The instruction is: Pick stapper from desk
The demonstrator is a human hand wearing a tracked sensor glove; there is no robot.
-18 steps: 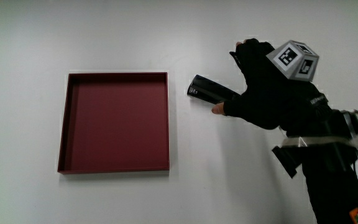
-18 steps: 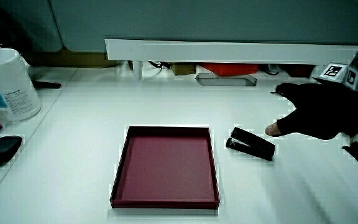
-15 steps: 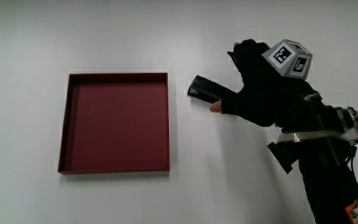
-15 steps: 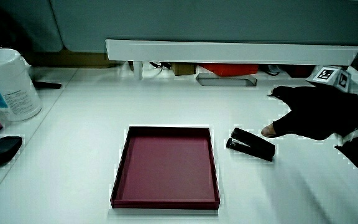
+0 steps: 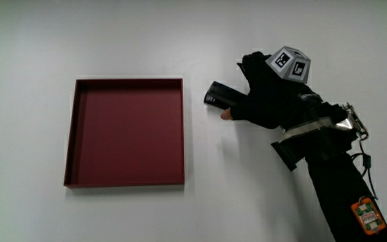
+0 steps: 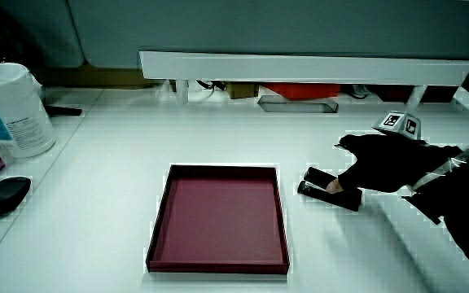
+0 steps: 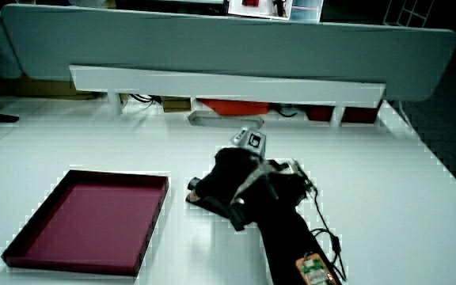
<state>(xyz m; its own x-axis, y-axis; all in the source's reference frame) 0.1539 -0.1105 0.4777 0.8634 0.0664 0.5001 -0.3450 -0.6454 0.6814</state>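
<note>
Main view: I've got the hand draped over the stapler, a short, dark, glossy bar lying flat on the white surface just beside the red tray. Fingers are folded over its top and the thumb tip sits at its nearer side, so it looks gripped.
</note>
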